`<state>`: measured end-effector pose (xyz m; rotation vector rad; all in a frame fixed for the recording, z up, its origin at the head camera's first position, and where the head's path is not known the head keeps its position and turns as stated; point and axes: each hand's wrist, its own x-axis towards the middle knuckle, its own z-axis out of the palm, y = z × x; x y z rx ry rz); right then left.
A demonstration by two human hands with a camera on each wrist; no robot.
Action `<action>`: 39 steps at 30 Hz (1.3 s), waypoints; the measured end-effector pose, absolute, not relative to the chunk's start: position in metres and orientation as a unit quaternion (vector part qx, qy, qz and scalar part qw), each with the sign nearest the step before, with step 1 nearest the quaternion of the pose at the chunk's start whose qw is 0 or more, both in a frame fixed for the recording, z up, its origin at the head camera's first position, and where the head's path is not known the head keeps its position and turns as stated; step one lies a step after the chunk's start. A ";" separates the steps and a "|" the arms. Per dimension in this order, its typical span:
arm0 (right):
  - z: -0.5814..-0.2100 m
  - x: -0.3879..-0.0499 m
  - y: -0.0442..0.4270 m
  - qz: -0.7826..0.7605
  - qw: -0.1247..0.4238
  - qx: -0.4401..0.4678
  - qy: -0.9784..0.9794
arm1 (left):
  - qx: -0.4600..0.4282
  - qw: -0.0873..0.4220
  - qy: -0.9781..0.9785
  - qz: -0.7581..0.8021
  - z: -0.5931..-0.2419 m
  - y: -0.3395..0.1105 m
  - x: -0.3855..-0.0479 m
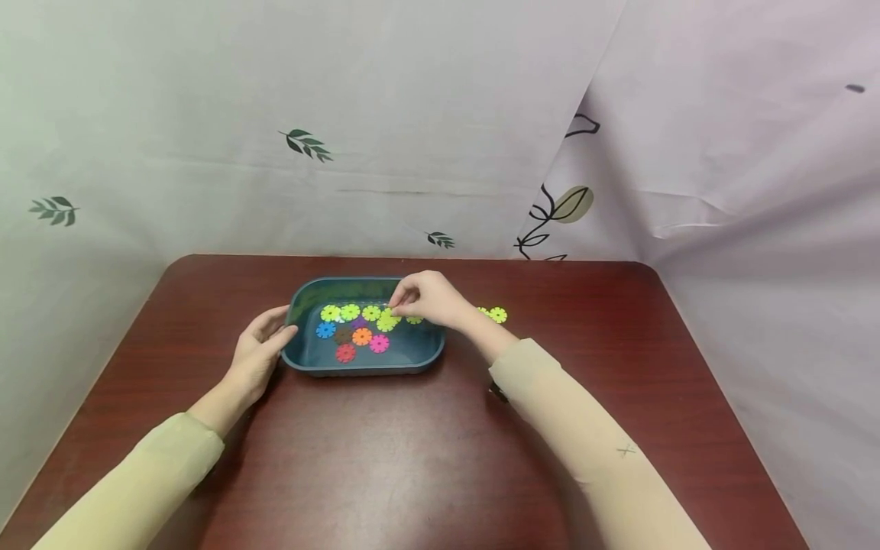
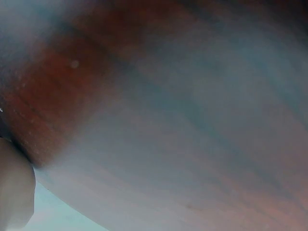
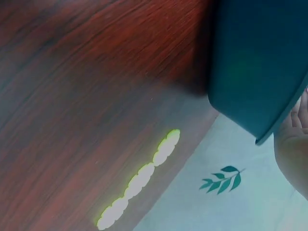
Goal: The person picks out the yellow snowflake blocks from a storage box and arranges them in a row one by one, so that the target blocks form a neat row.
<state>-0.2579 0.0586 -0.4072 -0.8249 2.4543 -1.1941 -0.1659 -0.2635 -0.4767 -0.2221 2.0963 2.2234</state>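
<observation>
A dark teal tray (image 1: pixel 364 370) stands on the table, holding flower-shaped plastic discs. Along its far side runs a row of yellow-green discs (image 1: pixel 350 312); nearer lie a blue disc (image 1: pixel 326 330), an orange disc (image 1: pixel 361 336), a pink disc (image 1: pixel 379 344) and a red disc (image 1: pixel 345 353), plus brown and purple ones. My left hand (image 1: pixel 256 351) grips the tray's left rim, thumb on top. Over the tray's right half, my right hand (image 1: pixel 429 298) pinches a yellow-green disc (image 1: pixel 387 321) between thumb and fingers, its upper edge hidden by the fingertips. The left wrist view is mostly blurred.
More yellow-green discs (image 3: pixel 140 180) lie in a line on the table (image 3: pixel 72 120), right of the tray; my right forearm partly hides them in the head view. Behind the table hangs a pale cloth (image 1: pixel 412 176) with leaf prints.
</observation>
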 end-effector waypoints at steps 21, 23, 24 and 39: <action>-0.402 -0.248 0.110 -0.509 0.086 -0.234 0.824 | -0.065 0.034 0.681 0.729 -0.476 -0.263 -0.166; -0.402 -0.247 0.117 -0.511 0.077 -0.227 0.825 | -0.064 0.034 0.680 0.729 -0.476 -0.263 -0.166; -0.403 -0.247 0.120 -0.513 0.075 -0.224 0.826 | -0.064 0.034 0.680 0.729 -0.476 -0.263 -0.166; -0.409 -0.253 0.177 -0.520 0.046 -0.150 0.840 | -0.060 0.028 0.678 0.732 -0.475 -0.263 -0.168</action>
